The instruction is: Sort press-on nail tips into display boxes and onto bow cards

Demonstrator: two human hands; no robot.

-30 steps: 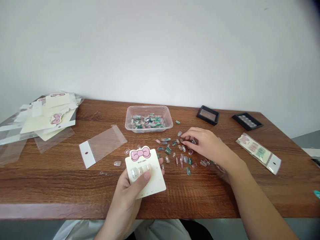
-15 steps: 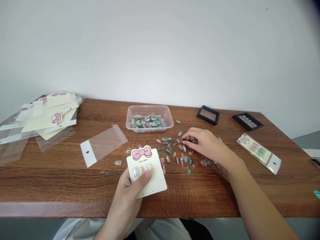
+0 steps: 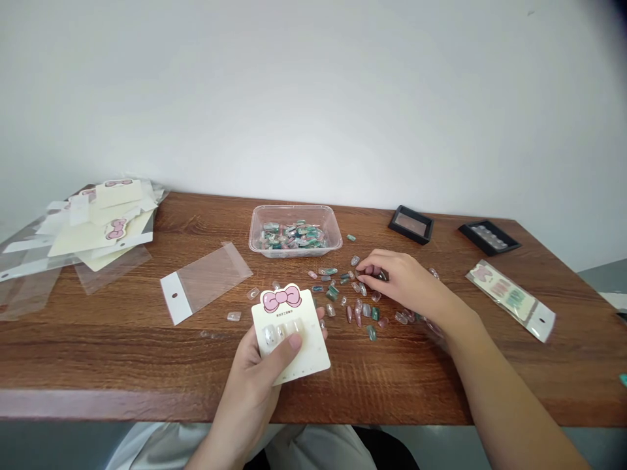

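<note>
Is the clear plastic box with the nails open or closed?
Open: the clear plastic box has no lid on its rim.

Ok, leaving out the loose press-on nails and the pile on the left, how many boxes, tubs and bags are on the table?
Black boxes: 2
Clear plastic tub: 1
Clear bags: 2
Total: 5
</note>
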